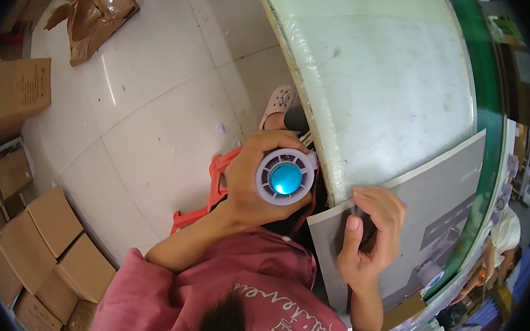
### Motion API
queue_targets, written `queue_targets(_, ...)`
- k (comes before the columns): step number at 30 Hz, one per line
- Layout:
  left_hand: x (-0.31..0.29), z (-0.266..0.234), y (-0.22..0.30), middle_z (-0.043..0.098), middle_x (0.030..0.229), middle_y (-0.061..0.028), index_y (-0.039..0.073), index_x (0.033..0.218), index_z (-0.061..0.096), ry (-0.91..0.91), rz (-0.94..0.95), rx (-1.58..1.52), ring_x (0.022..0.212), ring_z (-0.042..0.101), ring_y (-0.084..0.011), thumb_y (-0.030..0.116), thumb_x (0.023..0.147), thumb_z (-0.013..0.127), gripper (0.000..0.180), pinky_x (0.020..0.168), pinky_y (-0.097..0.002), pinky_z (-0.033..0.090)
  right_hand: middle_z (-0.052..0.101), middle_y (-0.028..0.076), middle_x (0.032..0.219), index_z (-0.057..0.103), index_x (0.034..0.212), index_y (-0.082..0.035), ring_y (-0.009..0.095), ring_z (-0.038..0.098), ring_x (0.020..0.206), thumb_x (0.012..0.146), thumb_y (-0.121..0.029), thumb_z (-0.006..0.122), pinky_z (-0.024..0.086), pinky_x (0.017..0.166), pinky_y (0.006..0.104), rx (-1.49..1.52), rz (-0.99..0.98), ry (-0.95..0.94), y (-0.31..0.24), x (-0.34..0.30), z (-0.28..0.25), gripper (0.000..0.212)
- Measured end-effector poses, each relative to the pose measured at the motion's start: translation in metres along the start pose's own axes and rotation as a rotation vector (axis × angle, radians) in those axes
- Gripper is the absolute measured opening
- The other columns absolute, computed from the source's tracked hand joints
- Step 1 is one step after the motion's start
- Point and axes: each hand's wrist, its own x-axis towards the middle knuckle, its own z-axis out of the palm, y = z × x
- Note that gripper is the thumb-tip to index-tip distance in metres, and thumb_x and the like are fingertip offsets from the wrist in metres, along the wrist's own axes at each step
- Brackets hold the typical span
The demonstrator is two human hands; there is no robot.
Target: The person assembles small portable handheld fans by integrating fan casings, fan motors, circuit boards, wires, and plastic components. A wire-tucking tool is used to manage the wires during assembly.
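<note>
My left hand (245, 186) is wrapped round a round lilac-grey device (265, 192), with its end facing up. Slots ring that end, and a shiny blue dome (286, 178) sits in its middle. The rest of the device is hidden by my hand. On the right, my right hand (376, 236) is over a flat grey printed board (411, 202) near its left corner. Its fingers are bent and its thumb stands apart, with a dark shadowed gap between them. I see nothing held there. The board lies on a white-topped table (402, 83).
Beside the table's left edge is a red plastic stool (217, 180), partly hidden behind my arm. Cardboard boxes (53, 242) stand at the left, and a crumpled brown paper bag (99, 15) lies farther off on the tiled floor. Another person's arm (488, 261) shows at the far right.
</note>
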Motion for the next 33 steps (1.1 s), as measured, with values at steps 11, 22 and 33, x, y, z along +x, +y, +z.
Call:
queue_targets(11,-0.007,0.005,-0.015,0.063,0.099,-0.014,0.001,0.112,0.05,0.038,0.086,-0.165,0.088,0.063,-0.0215,-0.002,0.06,0.083,0.061,0.077,-0.0294,0.051,0.068,0.015,0.098,0.064,0.1,0.003,0.034,0.06,0.093,0.084,-0.005,0.062,0.047,0.086,0.0408,-0.033,-0.015,-0.004,0.003,-0.002,0.003,0.018)
queue_targets(22,0.003,-0.001,-0.011,0.064,0.096,-0.0147,0.0,0.106,0.057,0.034,0.147,-0.021,0.087,0.064,-0.0265,-0.003,0.058,0.082,0.054,0.077,-0.034,0.051,0.067,0.014,0.099,0.064,0.1,0.002,0.034,0.06,0.094,0.084,-0.004,0.062,0.046,0.087,0.0408,-0.072,-0.01,-0.011,-0.001,-0.001,0.003,0.018)
queue_targets(33,0.001,-0.029,-0.013,0.065,0.099,-0.0177,0.006,0.108,0.047,-0.005,0.506,-0.133,0.085,0.066,-0.0329,0.01,0.075,0.079,0.046,0.068,-0.0383,0.052,0.064,0.02,0.107,0.067,0.105,0.005,0.026,0.062,0.082,0.068,0.005,0.072,0.053,0.067,0.029,0.005,0.0,-0.058,-0.052,0.021,0.025,0.037)
